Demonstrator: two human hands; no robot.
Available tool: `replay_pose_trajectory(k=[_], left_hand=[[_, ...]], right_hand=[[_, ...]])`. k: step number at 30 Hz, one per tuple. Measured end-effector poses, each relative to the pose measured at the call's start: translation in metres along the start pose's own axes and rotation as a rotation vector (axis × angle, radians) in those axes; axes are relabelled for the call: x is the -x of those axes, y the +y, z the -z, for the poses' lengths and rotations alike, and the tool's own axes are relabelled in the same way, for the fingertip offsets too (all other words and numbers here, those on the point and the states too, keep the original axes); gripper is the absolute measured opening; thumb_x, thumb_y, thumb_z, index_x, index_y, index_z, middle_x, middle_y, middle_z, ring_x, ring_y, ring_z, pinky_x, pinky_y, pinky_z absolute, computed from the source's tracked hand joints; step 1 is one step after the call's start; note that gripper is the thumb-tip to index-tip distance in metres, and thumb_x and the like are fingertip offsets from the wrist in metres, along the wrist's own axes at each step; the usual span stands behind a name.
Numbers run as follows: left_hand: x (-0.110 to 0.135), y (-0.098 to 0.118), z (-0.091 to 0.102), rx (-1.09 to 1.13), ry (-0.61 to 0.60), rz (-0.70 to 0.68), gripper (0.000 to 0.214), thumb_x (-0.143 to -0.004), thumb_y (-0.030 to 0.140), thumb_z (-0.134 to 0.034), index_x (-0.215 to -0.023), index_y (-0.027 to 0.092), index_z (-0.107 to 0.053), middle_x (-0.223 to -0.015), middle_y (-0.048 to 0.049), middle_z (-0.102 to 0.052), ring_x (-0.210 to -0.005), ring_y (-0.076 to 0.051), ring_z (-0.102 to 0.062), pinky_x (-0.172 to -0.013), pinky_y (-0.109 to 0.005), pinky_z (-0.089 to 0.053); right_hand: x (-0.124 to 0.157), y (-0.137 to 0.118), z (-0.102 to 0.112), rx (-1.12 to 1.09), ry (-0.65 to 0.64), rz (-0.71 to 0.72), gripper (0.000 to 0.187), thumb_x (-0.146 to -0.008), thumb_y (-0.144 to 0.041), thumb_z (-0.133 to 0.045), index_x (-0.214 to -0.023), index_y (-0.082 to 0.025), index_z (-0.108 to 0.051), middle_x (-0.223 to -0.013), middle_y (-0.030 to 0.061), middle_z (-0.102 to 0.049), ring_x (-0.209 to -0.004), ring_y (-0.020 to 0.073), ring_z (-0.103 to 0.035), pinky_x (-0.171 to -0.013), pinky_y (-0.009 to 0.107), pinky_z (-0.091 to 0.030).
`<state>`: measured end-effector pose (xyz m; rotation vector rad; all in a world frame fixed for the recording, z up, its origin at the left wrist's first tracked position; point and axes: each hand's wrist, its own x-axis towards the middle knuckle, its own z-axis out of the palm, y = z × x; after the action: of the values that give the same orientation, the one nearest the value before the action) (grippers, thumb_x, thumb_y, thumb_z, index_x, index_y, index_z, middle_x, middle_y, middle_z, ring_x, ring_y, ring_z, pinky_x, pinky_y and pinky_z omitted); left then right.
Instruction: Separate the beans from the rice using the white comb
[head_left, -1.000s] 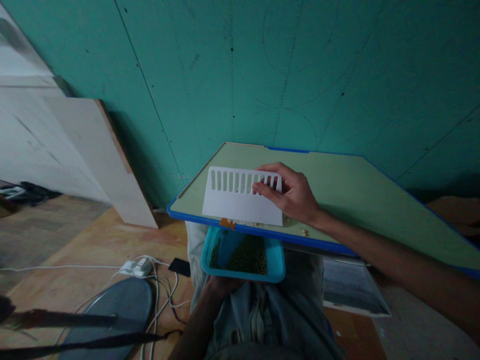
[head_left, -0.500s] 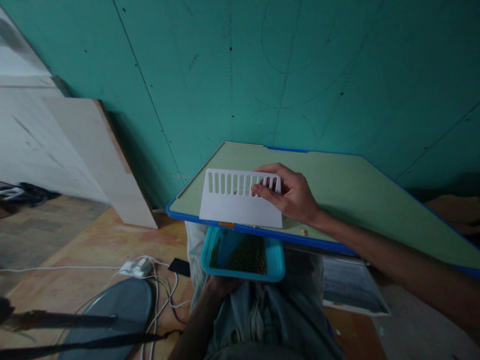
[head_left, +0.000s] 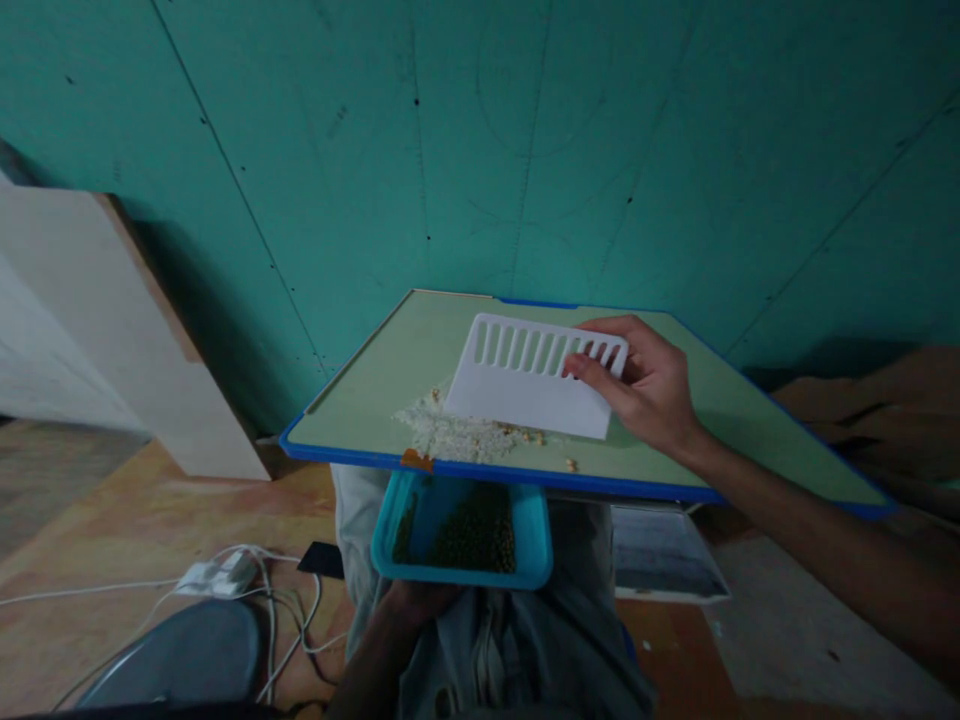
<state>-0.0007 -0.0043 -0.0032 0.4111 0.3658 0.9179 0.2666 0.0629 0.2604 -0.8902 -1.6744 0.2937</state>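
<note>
In my right hand (head_left: 651, 385) is a white plastic panel (head_left: 529, 395) with a row of slots along its upper edge. Thumb and fingers grip its right end, and it leans over the table (head_left: 360, 410). Against its lower edge lies a spread of small white grains (head_left: 450, 435) resembling rice, with several yellowish beans (head_left: 572, 465) nearby. Below the table's near edge, a blue plastic tub (head_left: 536, 570) holds small dark green beans (head_left: 476, 530). My left hand (head_left: 420, 597) supports the tub from below at its near side; its fingers are hidden under it.
A green wall (head_left: 480, 150) rises behind the table. White cables and a power strip (head_left: 217, 575) lie on the floor at left, near a grey stool top (head_left: 180, 655) and a dark phone-like slab (head_left: 321, 560). A pale board (head_left: 142, 340) leans against the wall.
The white panel has lifted and shifted right with my right hand, uncovering the white grains on the table. The view has shifted slightly. The tub stays below the edge.
</note>
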Motion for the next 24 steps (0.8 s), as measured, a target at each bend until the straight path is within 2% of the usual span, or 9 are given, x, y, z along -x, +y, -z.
replay_pose_trajectory(k=[3, 6, 11, 16, 20, 24], left_hand=[[-0.003, -0.005, -0.033, 0.126, -0.161, 0.122, 0.062, -0.087, 0.069, -0.056, -0.135, 0.03, -0.064, -0.148, -0.0078, -0.06, -0.134, -0.044, -0.053, -0.105, -0.073, -0.043], [-0.007, -0.01, -0.058, 0.151, -0.321, 0.159, 0.061, -0.092, 0.061, -0.053, -0.141, 0.024, -0.058, -0.151, -0.0118, -0.056, -0.137, -0.046, -0.05, -0.105, -0.073, -0.041], [-0.01, -0.016, -0.073, 0.122, -0.356, 0.218, 0.067, -0.096, 0.062, -0.043, -0.147, 0.02, -0.052, -0.155, -0.013, -0.051, -0.141, -0.049, -0.042, -0.107, -0.076, -0.036], [-0.015, -0.018, -0.086, 0.119, -0.412, 0.282, 0.069, -0.099, 0.06, -0.031, -0.15, 0.017, -0.047, -0.157, -0.0154, -0.046, -0.142, -0.05, -0.041, -0.109, -0.076, -0.03], [-0.021, -0.021, -0.096, 0.147, -0.456, 0.277, 0.069, -0.101, 0.058, -0.026, -0.151, 0.016, -0.045, -0.159, -0.0178, -0.043, -0.142, -0.048, -0.043, -0.11, -0.075, -0.029], [-0.022, -0.02, -0.099, 0.172, -0.504, 0.283, 0.07, -0.099, 0.061, -0.029, -0.151, 0.017, -0.045, -0.16, -0.0168, -0.041, -0.143, -0.046, -0.041, -0.112, -0.072, -0.029]], right_hand=[[0.014, 0.002, 0.036, 0.061, 0.078, 0.001, 0.026, -0.081, -0.03, -0.081, -0.101, -0.02, -0.069, -0.083, 0.0006, -0.069, -0.063, 0.0126, -0.063, -0.052, 0.021, -0.05], [0.028, 0.005, 0.068, 0.12, 0.099, 0.045, 0.025, -0.079, -0.021, -0.081, -0.102, -0.02, -0.071, -0.087, 0.0015, -0.071, -0.067, 0.0125, -0.063, -0.057, 0.021, -0.051], [0.05, 0.012, 0.106, 0.27, 0.136, 0.086, 0.028, -0.078, -0.017, -0.08, -0.104, -0.024, -0.074, -0.092, 0.0002, -0.073, -0.073, 0.0126, -0.065, -0.065, 0.021, -0.052], [0.067, 0.012, 0.119, 0.437, 0.132, 0.064, 0.026, -0.08, -0.026, -0.08, -0.105, -0.027, -0.075, -0.093, 0.0001, -0.074, -0.071, 0.015, -0.066, -0.061, 0.024, -0.051], [0.077, 0.003, 0.119, 0.45, 0.135, 0.032, 0.027, -0.078, -0.02, -0.08, -0.104, -0.028, -0.076, -0.093, 0.0024, -0.074, -0.07, 0.0181, -0.068, -0.062, 0.028, -0.054], [0.082, -0.005, 0.114, 0.42, 0.171, 0.073, 0.03, -0.075, -0.019, -0.081, -0.102, -0.03, -0.076, -0.09, 0.0037, -0.074, -0.068, 0.0208, -0.069, -0.059, 0.031, -0.056]])
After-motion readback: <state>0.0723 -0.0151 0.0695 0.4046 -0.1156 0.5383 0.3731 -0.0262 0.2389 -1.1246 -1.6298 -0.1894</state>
